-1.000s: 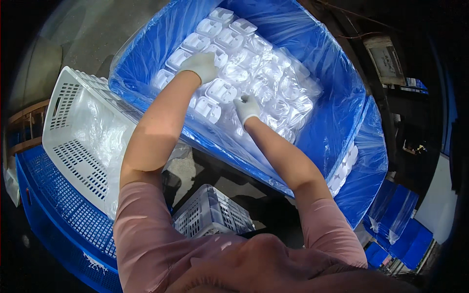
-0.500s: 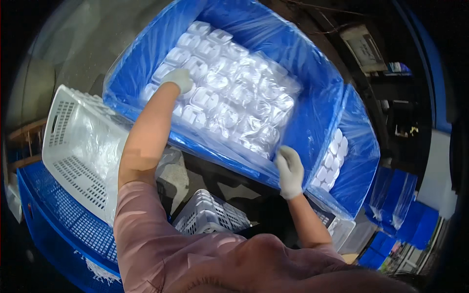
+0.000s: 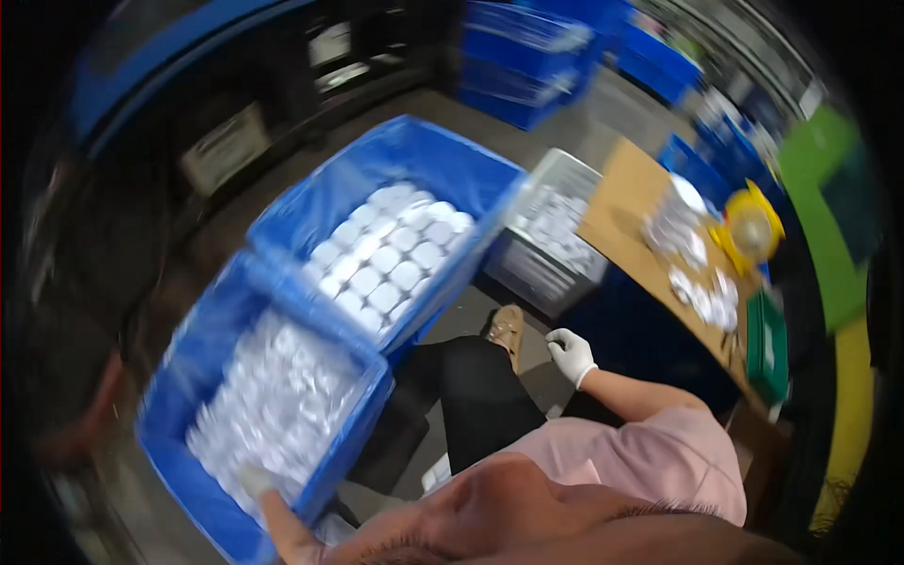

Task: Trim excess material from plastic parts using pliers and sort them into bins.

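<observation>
My left hand [image 3: 254, 480], in a white glove, is low in the near blue bin [image 3: 174, 377] at the lower left. It rests on or just over rows of white parts [image 3: 278, 386] under clear plastic film; its fingers are blurred. My right hand [image 3: 571, 358], also gloved, hangs in the air beside my knee, fingers loosely curled and apart from the thumb, with nothing visible in it. Beyond the near bin, a second blue bin [image 3: 330, 184] lined with film holds neat rows of white rounded-square parts [image 3: 386, 259].
A grey crate [image 3: 541, 278] of small white pieces stands right of the far bin. Beside it, a table [image 3: 626, 198] bears stacked white parts [image 3: 673, 231], a yellow device [image 3: 750, 229] and a green box [image 3: 767, 348]. More blue bins [image 3: 513, 71] stand at the back.
My view has swung right, bringing the second bin and table into full sight. My right hand has left the near bin's edge and moved out to the right; my left stays at the near bin.
</observation>
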The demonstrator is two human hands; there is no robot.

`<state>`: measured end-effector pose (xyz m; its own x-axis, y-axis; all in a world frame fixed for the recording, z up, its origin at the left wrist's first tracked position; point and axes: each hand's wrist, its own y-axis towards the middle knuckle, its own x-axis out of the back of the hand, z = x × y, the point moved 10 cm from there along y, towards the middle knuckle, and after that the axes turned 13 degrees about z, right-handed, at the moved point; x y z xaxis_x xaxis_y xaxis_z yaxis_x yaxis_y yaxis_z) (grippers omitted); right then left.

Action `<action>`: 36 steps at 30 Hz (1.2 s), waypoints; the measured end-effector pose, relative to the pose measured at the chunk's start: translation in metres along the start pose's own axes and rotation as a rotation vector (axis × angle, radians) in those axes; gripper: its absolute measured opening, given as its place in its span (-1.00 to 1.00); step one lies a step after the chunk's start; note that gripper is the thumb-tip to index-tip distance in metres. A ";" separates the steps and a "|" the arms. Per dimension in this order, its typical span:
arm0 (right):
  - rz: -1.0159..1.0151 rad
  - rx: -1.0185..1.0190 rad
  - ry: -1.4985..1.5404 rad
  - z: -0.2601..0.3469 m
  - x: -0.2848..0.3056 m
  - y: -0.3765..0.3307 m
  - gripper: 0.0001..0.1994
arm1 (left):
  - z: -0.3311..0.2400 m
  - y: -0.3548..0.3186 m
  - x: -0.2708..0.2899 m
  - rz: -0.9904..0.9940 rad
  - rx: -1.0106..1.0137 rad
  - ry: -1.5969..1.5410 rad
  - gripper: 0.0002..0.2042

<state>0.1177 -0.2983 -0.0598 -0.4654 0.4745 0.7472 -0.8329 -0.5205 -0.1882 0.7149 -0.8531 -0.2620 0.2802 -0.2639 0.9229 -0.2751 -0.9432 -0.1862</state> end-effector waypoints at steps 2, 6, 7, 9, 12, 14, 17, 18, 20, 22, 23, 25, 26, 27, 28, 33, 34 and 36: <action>-0.020 -0.027 0.056 -0.032 -0.009 -0.017 -0.84 | 0.029 -0.008 0.000 -0.060 0.166 0.330 -0.61; 0.042 -0.216 0.260 -0.066 -0.012 -0.065 -0.81 | -0.066 0.000 0.004 -0.316 -0.143 0.332 -0.50; 0.188 -0.288 0.392 -0.067 -0.028 -0.070 -0.80 | -0.053 0.002 -0.012 -0.323 -0.225 0.331 -0.52; 0.154 -0.279 0.482 -0.084 -0.027 -0.086 -0.79 | -0.116 0.022 -0.008 -0.314 -0.409 0.334 -0.53; 0.095 -0.266 0.518 -0.098 -0.013 -0.107 -0.79 | -0.212 0.059 0.020 -0.300 -0.559 0.293 -0.55; 0.014 -0.246 0.602 -0.115 -0.004 -0.116 -0.79 | -0.277 0.073 0.027 -0.274 -0.653 0.264 -0.56; -0.136 -0.256 0.659 -0.138 0.018 -0.133 -0.78 | -0.403 0.074 0.018 -0.195 -0.818 0.221 -0.57; -0.176 -0.252 0.677 -0.141 0.027 -0.142 -0.78 | -0.443 0.069 0.012 -0.161 -0.873 0.212 -0.58; -0.238 -0.279 0.840 -0.143 0.044 -0.164 -0.78 | -0.511 0.058 -0.007 -0.084 -0.969 0.200 -0.59; -0.307 -0.267 0.893 -0.147 0.059 -0.185 -0.77 | -0.569 0.041 -0.033 -0.004 -1.049 0.186 -0.60; -0.347 -0.293 0.915 -0.154 0.061 -0.199 -0.77 | -0.594 0.032 -0.046 0.035 -1.084 0.178 -0.60; -0.416 -0.232 0.861 -0.157 0.073 -0.222 -0.77 | -0.645 0.004 -0.073 0.112 -1.146 0.156 -0.61; -0.460 -0.222 0.855 -0.162 0.079 -0.235 -0.78 | -0.667 -0.010 -0.086 0.148 -1.171 0.144 -0.62; -0.495 -0.244 0.864 -0.167 0.083 -0.248 -0.78 | -0.689 -0.029 -0.100 0.189 -1.194 0.132 -0.62; -0.510 -0.258 0.993 -0.173 0.080 -0.259 -0.79 | -0.705 -0.045 -0.113 0.227 -1.212 0.121 -0.63; -0.801 -0.169 1.013 -0.201 0.111 -0.328 -0.87 | -0.748 -0.136 -0.174 0.426 -1.254 0.083 -0.65; -0.971 -0.151 0.690 -0.203 0.137 -0.358 -0.90 | -0.751 -0.148 -0.182 0.460 -1.252 0.080 -0.66; -1.171 -0.271 0.448 -0.229 0.168 -0.416 -0.91 | -0.755 -0.178 -0.199 0.531 -1.238 0.068 -0.67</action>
<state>0.3180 0.1603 -0.0019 0.5669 0.7728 0.2853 -0.8212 0.5029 0.2695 0.0137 -0.4806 -0.1578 -0.1544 -0.4928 0.8563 -0.9880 0.0791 -0.1326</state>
